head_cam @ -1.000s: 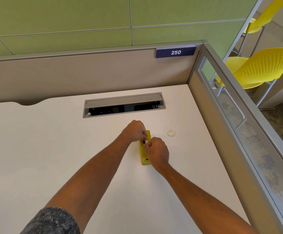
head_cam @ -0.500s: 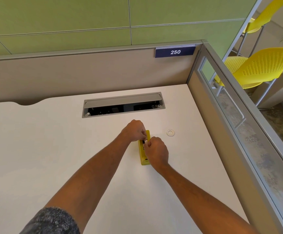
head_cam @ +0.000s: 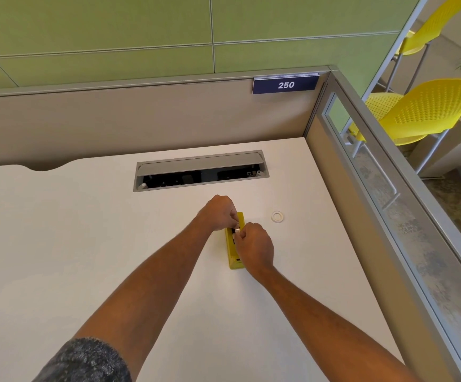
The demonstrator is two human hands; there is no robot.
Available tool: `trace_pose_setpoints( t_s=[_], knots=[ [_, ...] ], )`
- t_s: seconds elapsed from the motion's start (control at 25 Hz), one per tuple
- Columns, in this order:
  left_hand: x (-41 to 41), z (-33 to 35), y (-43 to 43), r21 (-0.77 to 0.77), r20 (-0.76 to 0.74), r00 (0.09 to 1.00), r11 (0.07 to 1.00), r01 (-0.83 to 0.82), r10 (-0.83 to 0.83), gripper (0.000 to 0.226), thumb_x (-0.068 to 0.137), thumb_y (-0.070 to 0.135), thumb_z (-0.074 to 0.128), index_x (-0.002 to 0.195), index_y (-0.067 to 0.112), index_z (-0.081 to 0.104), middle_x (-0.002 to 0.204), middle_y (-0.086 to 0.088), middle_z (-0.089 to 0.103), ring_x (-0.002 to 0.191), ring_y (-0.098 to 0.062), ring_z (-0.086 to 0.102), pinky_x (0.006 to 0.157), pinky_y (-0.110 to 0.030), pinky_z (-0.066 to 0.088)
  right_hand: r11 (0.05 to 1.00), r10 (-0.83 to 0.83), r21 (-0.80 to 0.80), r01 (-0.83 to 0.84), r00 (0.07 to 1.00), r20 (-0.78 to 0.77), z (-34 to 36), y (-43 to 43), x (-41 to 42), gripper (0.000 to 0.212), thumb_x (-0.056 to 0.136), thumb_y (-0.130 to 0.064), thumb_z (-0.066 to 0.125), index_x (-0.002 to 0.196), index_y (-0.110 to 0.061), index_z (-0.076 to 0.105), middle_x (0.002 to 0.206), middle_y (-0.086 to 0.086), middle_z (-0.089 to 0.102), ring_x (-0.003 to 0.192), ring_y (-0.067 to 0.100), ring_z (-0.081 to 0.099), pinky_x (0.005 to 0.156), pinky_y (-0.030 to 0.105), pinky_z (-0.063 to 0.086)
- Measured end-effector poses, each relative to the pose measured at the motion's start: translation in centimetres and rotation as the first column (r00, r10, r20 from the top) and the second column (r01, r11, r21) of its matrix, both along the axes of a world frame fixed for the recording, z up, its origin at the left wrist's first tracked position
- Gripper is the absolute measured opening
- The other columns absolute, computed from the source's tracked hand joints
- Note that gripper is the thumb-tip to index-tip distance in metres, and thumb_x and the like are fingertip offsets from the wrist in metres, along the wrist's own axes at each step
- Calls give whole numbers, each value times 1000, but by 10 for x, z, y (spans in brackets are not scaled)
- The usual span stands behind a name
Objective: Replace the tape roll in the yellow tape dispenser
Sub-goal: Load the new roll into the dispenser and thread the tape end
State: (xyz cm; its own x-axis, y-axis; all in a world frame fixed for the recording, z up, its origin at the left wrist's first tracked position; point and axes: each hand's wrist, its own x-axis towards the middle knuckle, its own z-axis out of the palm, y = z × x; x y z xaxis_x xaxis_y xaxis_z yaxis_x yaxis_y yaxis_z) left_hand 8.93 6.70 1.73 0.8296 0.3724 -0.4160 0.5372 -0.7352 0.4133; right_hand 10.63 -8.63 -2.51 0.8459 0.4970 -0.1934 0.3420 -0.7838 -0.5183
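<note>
Yellow tape dispenser [head_cam: 234, 252] sits on the desk [head_cam: 58, 244] under my fingers as before, left hand [head_cam: 218, 213] and right hand [head_cam: 255, 248] still pinching something small, probably tape, above its slot, so seating continues.

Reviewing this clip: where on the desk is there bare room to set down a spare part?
The desk is bare left of the left hand, up to the cable tray, and in front between the forearms. It is crowded only around the yellow tape dispenser, the right hand and the white ring.
</note>
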Motion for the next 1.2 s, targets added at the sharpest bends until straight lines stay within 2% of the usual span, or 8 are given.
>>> trace_pose_setpoints(
  t_s=[0.2, 0.36, 0.56, 0.72, 0.84, 1.0, 1.2],
  knots=[
    [-2, 1, -1, 2, 11, 1000, 1000, -11, 11, 25, 92, 26, 87, 112, 11, 89, 108, -7, 86, 101, -22, 79, 92, -35, 63, 1000, 20, -6, -20, 1000, 21, 5, 2, 4, 38, 104, -52, 63, 110, -17, 74, 105, 1, 74, 94, 21, 75, 82, 36, 64],
    [-1, 2, 0, 0, 5, 1000, 1000, -15, 15, 26, 91, 27, 88, 112, 11, 89, 107, -7, 86, 100, -23, 79, 93, -35, 64, 999, 30, -24, -29, 998, 48, 6, 4, 5, 36, 106, -48, 61, 115, -16, 74, 111, 3, 75, 97, 21, 75, 85, 35, 64],
    [0, 2, 0, -1, 7, 1000, 1000, -10, 10, 27, 91, 28, 88, 112, 11, 89, 108, -6, 86, 100, -22, 79, 93, -36, 63, 999, 25, -26, -24, 999, 39, 1, -1, 0, 34, 108, -47, 59, 109, -16, 74, 107, 3, 75, 95, 21, 74, 86, 36, 65],
    [-1, 2, -1, 16, 9, 1000, 1000, -1, 1, 23, 91, 26, 87, 110, 12, 89, 106, -6, 86, 97, -19, 77, 92, -34, 63, 1000, 6, -10, -6, 1000, 10, 4, 3, 6, 36, 102, -51, 65, 105, -16, 75, 102, 1, 75, 92, 21, 74, 82, 39, 65],
    [0, 2, -1, 20, -4, 1000, 1000, 0, 0, 25, 91, 27, 87, 111, 12, 89, 107, -6, 86, 101, -21, 78, 93, -34, 63, 1000, -9, 10, 9, 1000, 8, 4, 4, 5, 35, 104, -48, 63, 103, -16, 76, 101, 2, 76, 91, 21, 75, 81, 38, 65],
    [1, 1, 0, 9, -1, 1000, 1000, -5, 5, 24, 91, 27, 87, 110, 12, 89, 106, -6, 86, 100, -22, 79, 90, -33, 61, 1000, 18, -23, -17, 998, 61, 1, 0, -1, 33, 106, -46, 61, 102, -17, 76, 100, 2, 76, 88, 20, 74, 80, 38, 66],
    [3, -1, 0, 17, -5, 1000, 1000, -3, 3, 23, 91, 26, 87, 108, 12, 89, 103, -6, 86, 92, -19, 77, 81, -28, 57, 1000, 9, -14, -8, 1000, 21, 5, 2, 5, 39, 101, -55, 65, 104, -18, 77, 102, -1, 76, 91, 20, 75, 82, 38, 65]
  ],
)
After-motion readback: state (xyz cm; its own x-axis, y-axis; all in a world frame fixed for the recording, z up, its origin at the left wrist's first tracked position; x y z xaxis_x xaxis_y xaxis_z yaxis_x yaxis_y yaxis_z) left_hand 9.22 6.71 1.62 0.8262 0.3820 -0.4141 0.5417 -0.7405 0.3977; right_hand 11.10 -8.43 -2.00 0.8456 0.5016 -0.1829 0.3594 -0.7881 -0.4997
